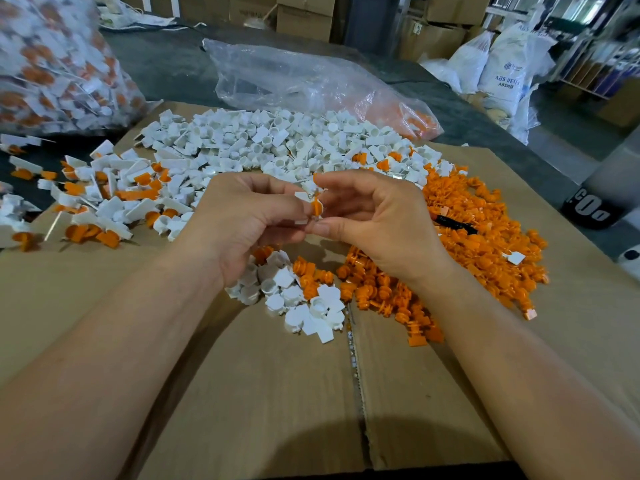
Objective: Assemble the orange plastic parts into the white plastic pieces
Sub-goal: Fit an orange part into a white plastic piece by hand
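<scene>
Head view looks down on a flattened brown cardboard sheet [242, 393] laid over a dark grey tabletop [166, 64]. A wide heap of loose white plastic pieces [277, 140] lies across the sheet's far side. A heap of loose orange plastic parts [485, 230] spreads to the right, and a scatter of joined white-and-orange pieces [104, 202] lies to the left. A small cluster of white pieces [298, 303] sits just below the wrists, touching the orange heap.

Behind the white heap lies a crumpled clear plastic bag [294, 74] with some orange parts in its right end. A full clear sack of joined pieces [52, 64] stands at far left. Brown cardboard boxes [304, 15] and white woven sacks [505, 71] stand beyond the tabletop.

A slim black object [453, 225] lies in the orange heap; what it is cannot be told. Both forearms cross the near cardboard and cover part of it.

The left hand [242, 223] and right hand [374, 220] meet above the middle of the sheet, their curled fingers hiding most of what they hold. The left grip pinches a small white plastic piece [301, 196], with only its edges showing. The right grip pinches a small orange plastic part [317, 206], stubby and ribbed, touching the white piece. Whether it is seated inside cannot be told.
</scene>
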